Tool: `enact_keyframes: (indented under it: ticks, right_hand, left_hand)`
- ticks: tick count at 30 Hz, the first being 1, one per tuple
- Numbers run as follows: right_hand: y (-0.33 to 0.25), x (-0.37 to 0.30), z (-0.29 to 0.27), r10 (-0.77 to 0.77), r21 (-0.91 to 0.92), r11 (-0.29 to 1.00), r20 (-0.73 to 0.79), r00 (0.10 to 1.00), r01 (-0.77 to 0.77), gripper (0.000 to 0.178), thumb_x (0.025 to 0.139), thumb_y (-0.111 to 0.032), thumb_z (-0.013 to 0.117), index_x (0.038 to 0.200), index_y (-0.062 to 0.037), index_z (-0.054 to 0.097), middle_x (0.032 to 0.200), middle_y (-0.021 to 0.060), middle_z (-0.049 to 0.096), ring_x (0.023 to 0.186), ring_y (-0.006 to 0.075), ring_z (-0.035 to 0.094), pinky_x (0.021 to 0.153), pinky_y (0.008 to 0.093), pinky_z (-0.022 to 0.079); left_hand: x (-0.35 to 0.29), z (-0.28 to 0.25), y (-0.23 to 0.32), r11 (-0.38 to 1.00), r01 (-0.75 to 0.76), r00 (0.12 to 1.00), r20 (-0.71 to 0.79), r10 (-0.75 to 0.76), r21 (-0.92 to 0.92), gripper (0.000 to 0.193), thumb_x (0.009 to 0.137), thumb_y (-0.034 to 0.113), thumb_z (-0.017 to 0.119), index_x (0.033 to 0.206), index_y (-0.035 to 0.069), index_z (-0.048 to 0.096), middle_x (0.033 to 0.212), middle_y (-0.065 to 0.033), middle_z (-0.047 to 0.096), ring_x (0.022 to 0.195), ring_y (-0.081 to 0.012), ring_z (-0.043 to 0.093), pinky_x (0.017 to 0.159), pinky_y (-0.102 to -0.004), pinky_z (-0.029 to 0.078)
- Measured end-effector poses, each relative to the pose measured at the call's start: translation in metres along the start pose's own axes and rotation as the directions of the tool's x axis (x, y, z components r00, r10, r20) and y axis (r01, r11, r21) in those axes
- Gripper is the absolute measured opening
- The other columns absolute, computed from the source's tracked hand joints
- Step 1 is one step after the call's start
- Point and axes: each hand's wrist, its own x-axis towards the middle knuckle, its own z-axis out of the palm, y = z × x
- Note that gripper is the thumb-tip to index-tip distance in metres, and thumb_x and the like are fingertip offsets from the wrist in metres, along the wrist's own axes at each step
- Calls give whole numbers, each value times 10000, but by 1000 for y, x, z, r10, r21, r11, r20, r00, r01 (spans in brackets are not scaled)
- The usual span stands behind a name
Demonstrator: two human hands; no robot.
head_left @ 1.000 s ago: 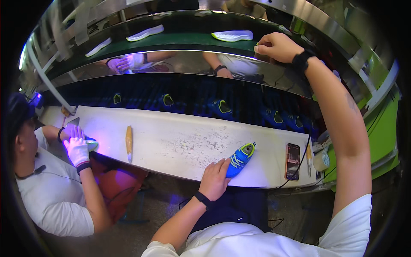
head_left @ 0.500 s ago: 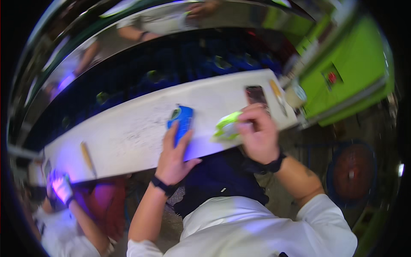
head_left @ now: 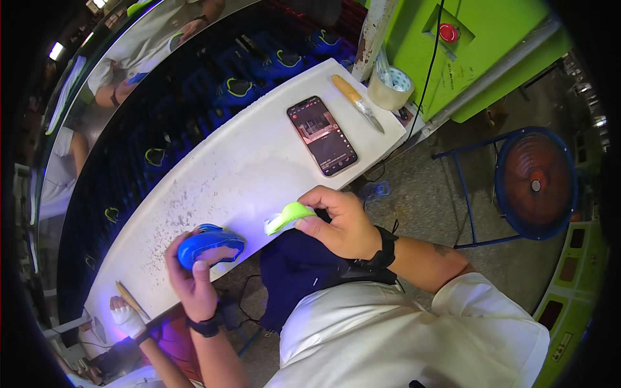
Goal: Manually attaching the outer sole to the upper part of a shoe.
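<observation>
My left hand (head_left: 194, 288) is closed around a small blue shoe upper (head_left: 210, 249), tilted so that its pale, tan-patched underside shows, just above the white worktop's front edge. To its right, my right hand (head_left: 343, 223) pinches a curved neon-green and white piece (head_left: 289, 218), shaped like a thin shoe sole, between thumb and fingers. The two pieces are apart. Part of the neon piece is hidden by my fingers.
On the white worktop (head_left: 259, 149) lie a phone (head_left: 321, 136), a wooden-handled knife (head_left: 357, 102) and another wooden-handled tool (head_left: 131, 299). A tape roll (head_left: 390, 88) stands near the green machine (head_left: 491, 58). Blue shoes (head_left: 235, 89) line the dark conveyor. A co-worker's gloved hand (head_left: 128, 318) is at left.
My left hand has lifted the blue upper off the worktop and turned its underside up. My right hand keeps the neon piece. The view has swung round, showing more of the right side.
</observation>
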Motion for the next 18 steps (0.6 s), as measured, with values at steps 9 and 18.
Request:
enact_keyframes:
  ticks: [9,18]
  right_hand:
    - [3,10,21,35,200,978,119,992,-58,226,893,-131,758,1041,-2,645,1127,128,685,1047,171,645,941,325,496]
    - [-6,25,47,-21,123,992,284,959,-15,202,855,-143,790,895,-3,649,1340,165,577,1189,250,589,1001,353,460]
  left_hand:
    - [14,54,-7,972,-174,958,-257,129,-159,583,1045,511,427,1303,-10,462,1208,-188,570,1133,-263,578,1034,-429,427]
    - [-2,62,17,999,-19,998,-53,17,-46,448,932,159,637,1334,41,479,1278,-132,555,1154,-225,551,1028,-374,436]
